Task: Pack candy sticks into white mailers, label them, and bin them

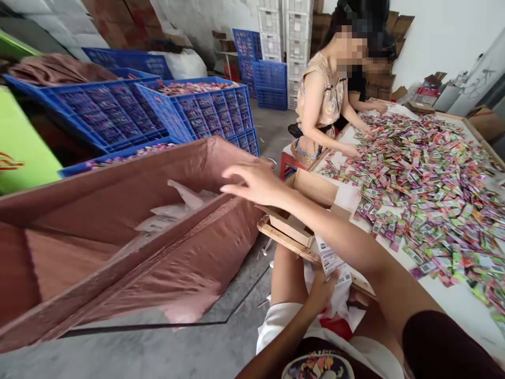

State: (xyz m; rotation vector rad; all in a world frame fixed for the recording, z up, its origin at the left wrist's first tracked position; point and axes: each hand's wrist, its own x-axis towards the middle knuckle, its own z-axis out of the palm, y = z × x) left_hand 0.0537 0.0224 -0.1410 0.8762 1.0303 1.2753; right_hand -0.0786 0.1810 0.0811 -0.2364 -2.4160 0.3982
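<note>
Left hand (325, 290): fingers clamped on a labelled packet (334, 263) at the table's (442, 300) near edge; right hand (256, 184): empty, thumb and fingers apart, over the bin's (232, 237) end nearest the table. Risks, as judged: the seemingly limp packet could snag on that edge, and the right arm (339, 226), crossing above the box (315, 188), could knock it off the table's corner. Around: bags (168, 211) in the bin, its rim a barrier; sachets (430, 173) heaped across the table; co-worker (321, 100) at the table's left edge; crates (213, 110) beyond the bin.

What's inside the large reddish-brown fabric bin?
Thin white packages or sheets lie inside the reddish-brown fabric bin. Its near rim hides their lower parts; whatever lies beneath them cannot be seen.
</note>
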